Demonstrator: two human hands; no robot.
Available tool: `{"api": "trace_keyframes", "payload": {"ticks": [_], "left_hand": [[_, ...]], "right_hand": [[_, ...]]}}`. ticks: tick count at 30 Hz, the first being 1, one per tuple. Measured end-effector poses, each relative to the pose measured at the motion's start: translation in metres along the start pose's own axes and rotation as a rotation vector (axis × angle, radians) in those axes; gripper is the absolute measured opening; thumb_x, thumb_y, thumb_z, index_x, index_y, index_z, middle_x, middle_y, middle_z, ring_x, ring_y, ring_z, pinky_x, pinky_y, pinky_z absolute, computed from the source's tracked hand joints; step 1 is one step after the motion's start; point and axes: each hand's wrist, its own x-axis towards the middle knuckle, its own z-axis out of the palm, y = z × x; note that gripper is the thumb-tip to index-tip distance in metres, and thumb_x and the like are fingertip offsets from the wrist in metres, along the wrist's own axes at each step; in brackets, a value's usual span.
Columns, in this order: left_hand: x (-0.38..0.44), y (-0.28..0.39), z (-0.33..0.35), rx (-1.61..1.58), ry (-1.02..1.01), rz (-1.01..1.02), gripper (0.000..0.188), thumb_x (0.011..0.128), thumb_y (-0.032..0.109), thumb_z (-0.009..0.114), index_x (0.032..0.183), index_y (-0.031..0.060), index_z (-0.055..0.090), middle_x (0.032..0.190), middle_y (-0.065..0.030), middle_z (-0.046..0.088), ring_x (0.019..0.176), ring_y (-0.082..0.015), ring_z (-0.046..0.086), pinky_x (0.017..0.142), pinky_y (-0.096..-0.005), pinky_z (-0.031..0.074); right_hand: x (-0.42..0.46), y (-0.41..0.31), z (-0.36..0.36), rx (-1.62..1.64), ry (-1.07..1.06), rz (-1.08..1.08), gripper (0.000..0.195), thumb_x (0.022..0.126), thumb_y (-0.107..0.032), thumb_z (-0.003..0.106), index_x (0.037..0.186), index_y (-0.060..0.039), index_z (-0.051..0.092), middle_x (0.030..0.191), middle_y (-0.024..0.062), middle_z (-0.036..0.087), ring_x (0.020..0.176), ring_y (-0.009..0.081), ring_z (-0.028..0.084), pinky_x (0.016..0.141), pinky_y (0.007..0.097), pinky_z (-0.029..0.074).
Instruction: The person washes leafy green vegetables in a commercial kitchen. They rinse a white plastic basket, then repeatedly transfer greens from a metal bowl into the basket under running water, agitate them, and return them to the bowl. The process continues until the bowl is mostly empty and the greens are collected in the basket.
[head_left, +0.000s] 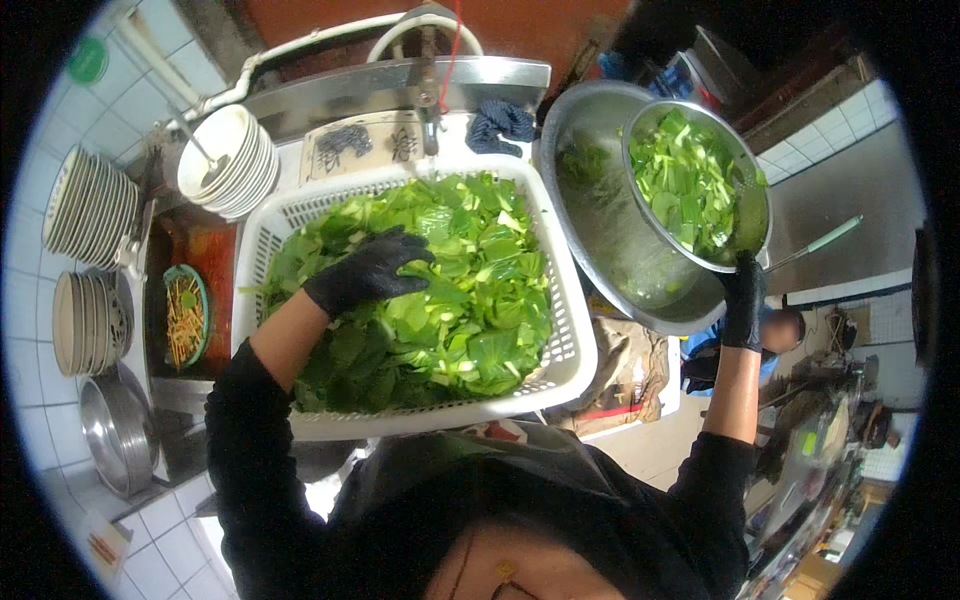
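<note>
My left hand (367, 276), in a black glove, lies palm down on the chopped leafy greens (480, 277) with its fingers spread. These greens heap up inside a white slotted plastic basket (581, 360) in front of me. At the right my right hand (742, 304), also black-gloved, grips the near rim of a metal colander (752, 206). More cut greens (682, 180) sit in this tilted colander. Beneath and beside it is a large metal basin (592, 217) with cloudy water and a few loose leaves.
Stacked bowls (244, 169) with a spoon stand at the back left. Plates (90, 206) and metal pans (116, 435) line the left wall. A tap (429, 112) overhangs the basket's far edge. Another person (776, 330) is beyond my right arm. A green-handled tool (832, 234) juts out right.
</note>
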Motion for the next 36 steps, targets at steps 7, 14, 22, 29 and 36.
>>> {"api": "trace_keyframes", "payload": {"ticks": [7, 14, 22, 29, 36], "left_hand": [[-0.031, 0.004, -0.004, -0.008, -0.028, 0.027, 0.043, 0.073, 0.033, 0.069, 0.105, 0.0059, 0.058, 0.110, -0.0172, 0.054, 0.106, -0.0337, 0.048, 0.089, -0.0422, 0.039], [-0.028, 0.024, -0.004, 0.188, -0.153, -0.256, 0.076, 0.078, 0.061, 0.048, 0.127, 0.0046, 0.039, 0.133, -0.0169, 0.036, 0.124, -0.0374, 0.029, 0.101, -0.0538, 0.018], [-0.031, 0.022, -0.022, 0.281, -0.290, -0.392, 0.083, 0.076, 0.062, 0.051, 0.123, -0.0052, 0.039, 0.130, -0.0267, 0.036, 0.122, -0.0399, 0.033, 0.101, -0.0493, 0.024], [0.022, 0.010, -0.019, 0.422, -0.209, -0.432, 0.093, 0.070, 0.070, 0.051, 0.127, -0.0016, 0.036, 0.128, -0.0256, 0.039, 0.121, -0.0379, 0.035, 0.101, -0.0474, 0.026], [0.106, -0.027, 0.056, 0.106, -0.099, -0.017, 0.082, 0.067, 0.059, 0.065, 0.129, 0.0108, 0.040, 0.136, -0.0185, 0.032, 0.126, -0.0359, 0.026, 0.104, -0.0454, 0.024]], "right_hand": [[-0.077, -0.121, 0.099, 0.243, 0.131, -0.006, 0.022, 0.081, -0.011, 0.056, 0.096, 0.0052, 0.058, 0.085, 0.0087, 0.060, 0.070, 0.0169, 0.055, 0.063, 0.0273, 0.044], [-0.135, -0.125, 0.167, 0.050, 0.196, -0.411, 0.025, 0.081, 0.001, 0.055, 0.105, 0.0051, 0.058, 0.098, 0.0083, 0.061, 0.085, 0.0137, 0.055, 0.077, 0.0269, 0.043], [-0.171, -0.142, 0.207, -0.220, 0.426, -0.831, 0.016, 0.077, 0.004, 0.058, 0.093, 0.0053, 0.061, 0.088, 0.0164, 0.063, 0.074, 0.0245, 0.058, 0.069, 0.0343, 0.046], [-0.160, -0.105, 0.198, -0.337, 0.361, -0.877, 0.015, 0.078, 0.003, 0.056, 0.093, 0.0057, 0.060, 0.096, 0.0219, 0.061, 0.080, 0.0323, 0.060, 0.073, 0.0363, 0.047], [-0.152, -0.080, 0.209, 0.337, 0.347, -0.322, 0.019, 0.081, 0.000, 0.057, 0.100, 0.0041, 0.058, 0.094, 0.0075, 0.060, 0.080, 0.0118, 0.053, 0.071, 0.0253, 0.044]]}}
